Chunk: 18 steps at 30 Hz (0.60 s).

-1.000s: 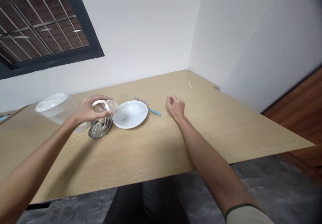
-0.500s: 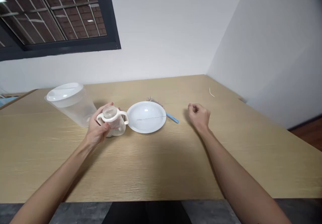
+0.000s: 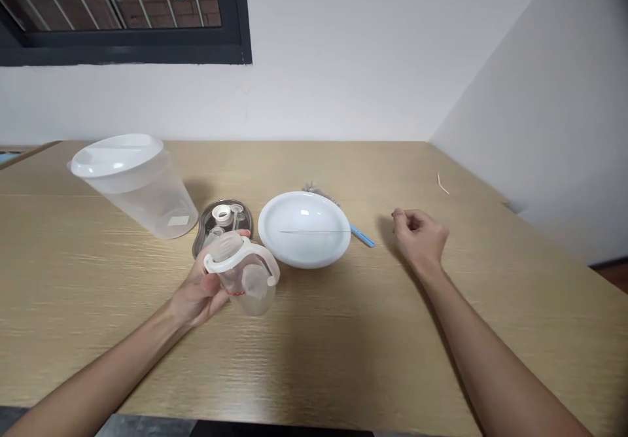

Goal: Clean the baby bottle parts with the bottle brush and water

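My left hand (image 3: 199,293) is wrapped round a clear bottle (image 3: 248,280) with a white ring and handles, tilted above the table. Just behind it lies a metal kidney-shaped tray (image 3: 201,227) holding a white ring (image 3: 222,214) and small clear parts. To the right of the bottle stands a white oval bowl (image 3: 304,247) with a thin dark line across it. My right hand (image 3: 420,237) is closed and rests on the table to the right of the bowl; whether anything is inside its curled fingers is hidden.
A translucent lidded pitcher (image 3: 147,188) stands at the left. A brush with a blue handle (image 3: 363,236) and grey bristles (image 3: 318,190) lies partly behind the bowl. A thin pale strip (image 3: 443,183) lies at the back right of the wooden table (image 3: 343,345).
My left hand has brought the bottle nearer and to the right, and the metal tray now shows behind it. The view has shifted; my right hand remains closed.
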Each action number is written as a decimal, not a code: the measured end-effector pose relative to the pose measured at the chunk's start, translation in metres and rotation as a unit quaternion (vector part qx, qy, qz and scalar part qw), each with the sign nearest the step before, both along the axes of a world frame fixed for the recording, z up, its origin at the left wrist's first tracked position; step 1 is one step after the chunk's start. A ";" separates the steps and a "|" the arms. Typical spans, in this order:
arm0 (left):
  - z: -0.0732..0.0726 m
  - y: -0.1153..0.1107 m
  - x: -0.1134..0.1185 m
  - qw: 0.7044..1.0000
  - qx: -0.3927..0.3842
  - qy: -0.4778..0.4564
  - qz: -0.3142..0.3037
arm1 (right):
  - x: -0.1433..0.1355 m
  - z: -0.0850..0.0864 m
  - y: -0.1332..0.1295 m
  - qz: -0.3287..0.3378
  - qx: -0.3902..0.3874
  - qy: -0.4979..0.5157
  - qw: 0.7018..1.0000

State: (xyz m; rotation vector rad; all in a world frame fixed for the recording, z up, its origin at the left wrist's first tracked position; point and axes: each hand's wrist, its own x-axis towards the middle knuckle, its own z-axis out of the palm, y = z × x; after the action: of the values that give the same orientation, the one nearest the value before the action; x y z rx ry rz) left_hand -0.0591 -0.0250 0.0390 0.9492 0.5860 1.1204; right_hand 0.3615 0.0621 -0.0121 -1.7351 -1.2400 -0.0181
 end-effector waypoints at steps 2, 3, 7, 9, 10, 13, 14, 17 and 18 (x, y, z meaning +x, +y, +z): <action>0.000 0.001 0.000 1.000 0.015 0.024 -0.003 | -0.001 0.000 0.000 0.000 -0.004 -0.003 1.000; 0.000 0.001 0.000 0.999 0.027 0.038 -0.005 | -0.001 0.001 -0.001 0.000 -0.005 -0.005 1.000; -0.001 0.002 -0.002 0.987 0.094 0.129 -0.016 | -0.004 0.003 -0.002 0.006 -0.007 -0.010 1.000; 0.000 0.001 -0.001 0.976 0.134 0.170 -0.019 | -0.005 0.004 -0.003 0.008 -0.006 -0.012 1.000; 0.000 0.000 0.000 0.971 0.152 0.183 -0.019 | -0.006 0.005 -0.004 0.009 -0.006 -0.013 1.000; 0.001 -0.001 0.003 0.962 0.177 0.209 -0.010 | -0.007 0.007 -0.005 0.013 -0.010 -0.015 1.000; 0.001 -0.001 0.004 0.959 0.179 0.218 -0.002 | -0.008 0.007 -0.006 0.015 -0.012 -0.016 1.000; 0.000 0.001 0.005 0.954 0.179 0.239 0.016 | -0.011 0.007 -0.006 0.021 -0.020 -0.021 0.999; -0.002 0.002 0.005 0.954 0.175 0.242 0.019 | -0.012 0.006 -0.006 0.024 -0.022 -0.022 0.999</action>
State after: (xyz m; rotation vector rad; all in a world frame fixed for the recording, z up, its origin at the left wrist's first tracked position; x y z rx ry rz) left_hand -0.0545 -0.0234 0.0373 1.5507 0.8176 1.0449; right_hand 0.3492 0.0562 -0.0059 -1.7509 -1.3234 -0.0001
